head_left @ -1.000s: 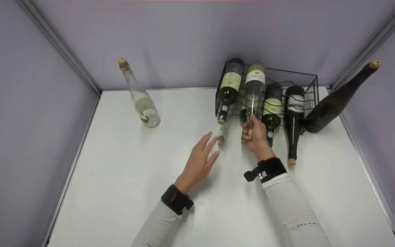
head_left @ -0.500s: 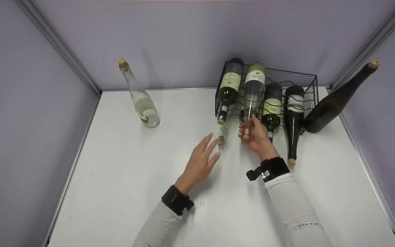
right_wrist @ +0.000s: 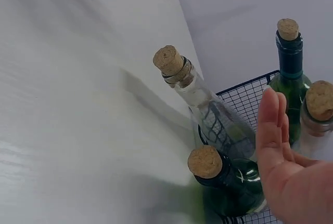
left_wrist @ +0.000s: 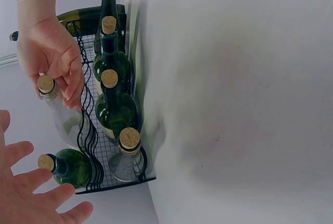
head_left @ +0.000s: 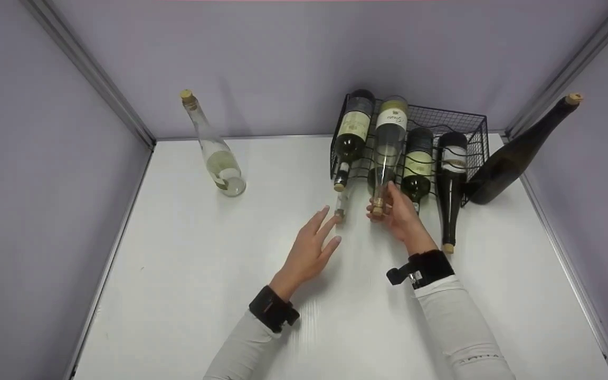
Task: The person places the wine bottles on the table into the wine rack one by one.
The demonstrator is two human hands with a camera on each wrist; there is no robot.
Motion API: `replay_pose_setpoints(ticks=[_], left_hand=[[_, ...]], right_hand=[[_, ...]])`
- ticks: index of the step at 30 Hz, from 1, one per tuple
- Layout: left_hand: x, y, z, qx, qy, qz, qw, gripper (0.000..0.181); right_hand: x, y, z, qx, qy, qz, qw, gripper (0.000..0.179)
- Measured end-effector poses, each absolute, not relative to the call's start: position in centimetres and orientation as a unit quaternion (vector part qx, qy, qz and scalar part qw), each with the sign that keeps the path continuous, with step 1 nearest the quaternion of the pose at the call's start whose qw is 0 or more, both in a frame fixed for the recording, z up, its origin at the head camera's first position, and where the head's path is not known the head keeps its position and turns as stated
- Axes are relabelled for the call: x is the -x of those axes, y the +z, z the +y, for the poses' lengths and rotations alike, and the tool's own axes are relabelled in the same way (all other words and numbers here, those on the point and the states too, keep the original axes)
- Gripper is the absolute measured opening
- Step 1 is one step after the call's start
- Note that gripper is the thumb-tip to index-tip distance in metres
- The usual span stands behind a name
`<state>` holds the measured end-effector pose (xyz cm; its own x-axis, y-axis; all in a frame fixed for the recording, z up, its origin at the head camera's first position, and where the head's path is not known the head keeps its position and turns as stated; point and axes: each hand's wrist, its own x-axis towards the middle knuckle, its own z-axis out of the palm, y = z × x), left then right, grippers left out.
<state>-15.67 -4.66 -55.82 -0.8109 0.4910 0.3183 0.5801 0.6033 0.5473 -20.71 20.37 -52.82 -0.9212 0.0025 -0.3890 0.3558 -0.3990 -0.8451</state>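
Beneath and around the corked neck of a clear wine bottle lies my right hand. Its fingers look fairly straight in the right wrist view, loosely beside the neck. That bottle rests on the upper tier of a black wire wine rack, neck toward me. To its left on the same tier lies a dark green bottle. My left hand hovers with spread fingers, holding nothing, near the cork of a lower clear bottle. More green bottles lie on the lower tier.
A clear corked bottle stands upright at the back left of the white table. At the rack's right side stands a tall dark bottle. A brown-black bottle pokes its neck well out of the rack. Walls enclose the back and sides.
The clear bottle's neck has shifted slightly left and settled. My right wrist has drawn back a little to the right, and its fingers have loosened from the neck. The left hand is nearly still.
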Motion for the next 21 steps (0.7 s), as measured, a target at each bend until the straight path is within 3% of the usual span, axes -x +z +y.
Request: replay_pose_setpoints(ticks=[3, 10, 21], left_hand=[[15.6, -55.8, -4.6, 0.309, -0.330, -0.889, 0.073, 0.051], [15.3, -55.6, -4.2, 0.317, -0.337, -0.884, 0.065, 0.052], [14.9, -55.4, -2.7, 0.343, -0.333, -0.873, 0.090, 0.054]], right_hand=[[20.3, -52.6, 20.8, -0.156, -0.803, 0.567, 0.098, 0.048], [18.8, -52.7, 22.9, -0.128, -0.725, 0.675, 0.055, 0.065], [16.7, -52.3, 25.9, -0.147, -0.680, 0.718, -0.016, 0.064]])
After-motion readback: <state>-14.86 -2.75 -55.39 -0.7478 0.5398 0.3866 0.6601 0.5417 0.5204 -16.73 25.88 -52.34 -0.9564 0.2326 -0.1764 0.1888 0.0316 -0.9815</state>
